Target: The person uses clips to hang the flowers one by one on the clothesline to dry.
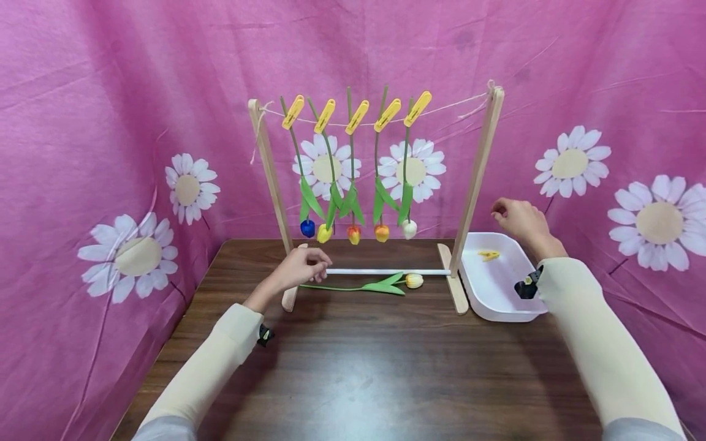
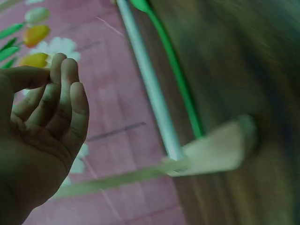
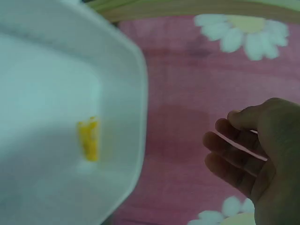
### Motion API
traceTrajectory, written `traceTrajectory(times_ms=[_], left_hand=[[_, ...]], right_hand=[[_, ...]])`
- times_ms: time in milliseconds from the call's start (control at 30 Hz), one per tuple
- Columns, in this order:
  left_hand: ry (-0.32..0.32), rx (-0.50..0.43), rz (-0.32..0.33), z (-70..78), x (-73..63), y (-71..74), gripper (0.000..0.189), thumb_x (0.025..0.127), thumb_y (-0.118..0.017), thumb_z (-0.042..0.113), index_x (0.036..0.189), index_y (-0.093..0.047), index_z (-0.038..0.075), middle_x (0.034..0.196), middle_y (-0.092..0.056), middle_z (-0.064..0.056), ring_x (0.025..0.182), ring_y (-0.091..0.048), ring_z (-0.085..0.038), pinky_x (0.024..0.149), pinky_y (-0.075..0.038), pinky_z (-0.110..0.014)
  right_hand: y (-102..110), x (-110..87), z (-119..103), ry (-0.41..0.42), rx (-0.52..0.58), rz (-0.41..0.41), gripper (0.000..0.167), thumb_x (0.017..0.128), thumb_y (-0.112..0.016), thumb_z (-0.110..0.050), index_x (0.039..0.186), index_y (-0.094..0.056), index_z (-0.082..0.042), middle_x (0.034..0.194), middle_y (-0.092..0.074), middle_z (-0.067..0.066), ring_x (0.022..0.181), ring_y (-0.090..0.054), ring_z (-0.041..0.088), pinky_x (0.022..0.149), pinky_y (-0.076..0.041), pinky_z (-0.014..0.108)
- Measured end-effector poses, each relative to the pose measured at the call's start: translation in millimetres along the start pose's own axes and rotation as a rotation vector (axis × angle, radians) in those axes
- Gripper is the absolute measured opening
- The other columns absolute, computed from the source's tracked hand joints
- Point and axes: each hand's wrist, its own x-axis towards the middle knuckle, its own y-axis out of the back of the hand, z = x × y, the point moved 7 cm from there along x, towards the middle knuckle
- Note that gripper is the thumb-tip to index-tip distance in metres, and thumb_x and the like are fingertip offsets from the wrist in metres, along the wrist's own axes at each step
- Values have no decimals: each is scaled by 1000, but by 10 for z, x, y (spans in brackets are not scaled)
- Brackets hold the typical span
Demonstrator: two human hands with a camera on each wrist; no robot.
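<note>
My left hand [image 1: 300, 268] hovers by the left foot of a wooden frame, over the stem end of a tulip lying on the table. Its fingers bend loosely with nothing between them, as the left wrist view shows. That artificial tulip [image 1: 415, 281] has a cream-yellow head pointing right and green leaves. Above the far side of a white tub [image 1: 499, 313] is my right hand [image 1: 521, 220], empty, its fingers loosely curled. A single yellow clothespin [image 3: 89, 139] lies inside the tub. Several tulips hang head down from a string, held by yellow clothespins [image 1: 357, 117].
The wooden frame has a left post [image 1: 271, 177], a right post [image 1: 478, 177] and a white crossbar [image 1: 386, 271] low between them. The tub stands beside the right foot. A pink cloth [image 1: 353, 43] with printed daisies surrounds the brown table [image 1: 353, 367].
</note>
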Motion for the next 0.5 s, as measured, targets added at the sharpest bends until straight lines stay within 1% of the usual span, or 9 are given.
traceTrajectory(times_ms=[100, 167, 200, 233, 300, 367, 433, 500], left_hand=[[23, 11, -15, -178, -58, -35, 17, 104, -61, 2, 111, -75, -5, 86, -77, -13, 81, -77, -35, 78, -66, -51], [22, 44, -16, -281, -93, -58, 17, 102, -61, 1, 110, -75, -5, 89, -78, -15, 86, -77, -37, 80, -66, -48], [15, 72, -15, -328, -108, -69, 16, 102, -62, 1, 109, -75, -6, 90, -78, -15, 88, -77, -36, 82, -66, -46], [7, 112, -10, -367, -125, -76, 16, 101, -63, 1, 108, -76, -5, 92, -79, -14, 89, -77, -32, 83, -65, -41], [-33, 194, 0, -435, -145, -89, 13, 99, -66, 0, 106, -77, -3, 94, -79, -12, 90, -75, -25, 84, -63, -36], [-58, 266, 11, -493, -166, -104, 12, 98, -68, 1, 104, -78, -1, 98, -79, -9, 90, -72, -19, 83, -59, -33], [-87, 305, 16, -522, -184, -122, 12, 97, -69, -1, 103, -79, 0, 100, -77, -9, 90, -69, -16, 83, -59, -33], [-100, 334, 12, -544, -196, -149, 13, 96, -69, -2, 104, -79, 0, 102, -75, -10, 90, -69, -19, 83, -60, -36]], right_hand=[[-169, -18, 66, 19, -63, -66, 24, 103, -57, -15, 117, -71, -1, 108, -74, 26, 99, -69, 48, 80, -52, 67], [-284, -37, 109, 23, -85, -115, 23, 103, -57, -13, 116, -71, 0, 107, -74, 25, 97, -69, 47, 81, -53, 67], [-342, -47, 126, 26, -91, -140, 22, 103, -58, -12, 115, -72, 1, 106, -74, 25, 97, -69, 46, 82, -54, 67], [-395, -59, 142, 26, -93, -166, 22, 102, -59, -11, 114, -72, 1, 106, -74, 25, 98, -69, 46, 83, -54, 67], [-496, -82, 175, 21, -88, -220, 23, 103, -59, -10, 117, -72, 4, 110, -74, 27, 102, -69, 47, 88, -54, 67], [-590, -93, 210, 22, -85, -266, 25, 102, -59, -8, 119, -71, 6, 115, -73, 29, 108, -68, 49, 93, -53, 68], [-665, -103, 232, 31, -91, -301, 27, 101, -60, -7, 122, -70, 8, 119, -72, 31, 114, -67, 53, 98, -52, 70], [-729, -118, 243, 38, -98, -337, 30, 100, -60, -6, 125, -68, 10, 123, -70, 33, 119, -64, 56, 102, -50, 71]])
